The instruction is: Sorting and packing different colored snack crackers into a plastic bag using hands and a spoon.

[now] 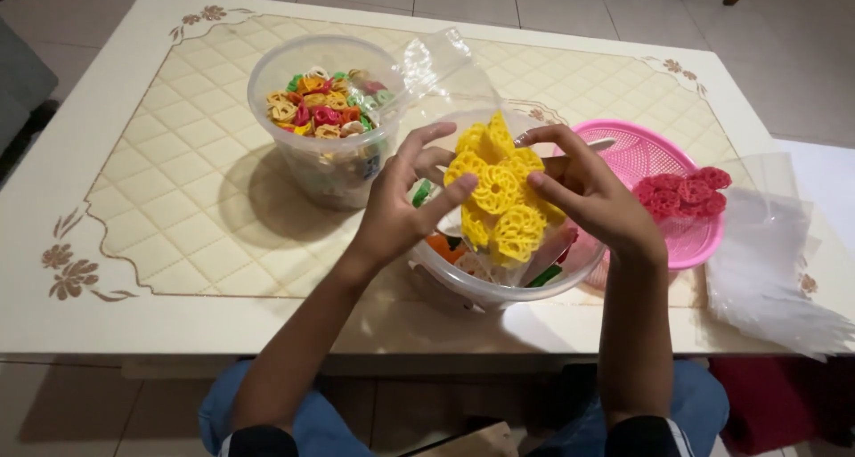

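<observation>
Head view, ordered from the person outward. Both hands are gathering a stack of yellow flower-shaped crackers (499, 199) over the near clear tub (463, 279), which is standing at the table's (178, 314) front edge. The left hand (401, 208) is pressing its fingers (445, 199) flat against the stack's left face; the right hand (588, 194) is closing thumb and fingers on the right face, so both are gripping the stack between them. The stack's long axis is running roughly upright, leaning a little toward the upper left, with the crackers' open faces turned toward the camera.

Judged from the layout, sorting by colour appears partly done: the red crackers (681, 194) are already lying grouped in the pink basket (623, 150), just beyond the right hand, while mixed pieces are still showing in the near tub beneath the stack. Farther back, the second clear tub (325, 123) is still holding mixed orange, green, red and cream crackers, so much appears left. A clear plastic bag (445, 69) is rising between the tubs; more clear bags (766, 261) are lying at the right edge.
</observation>
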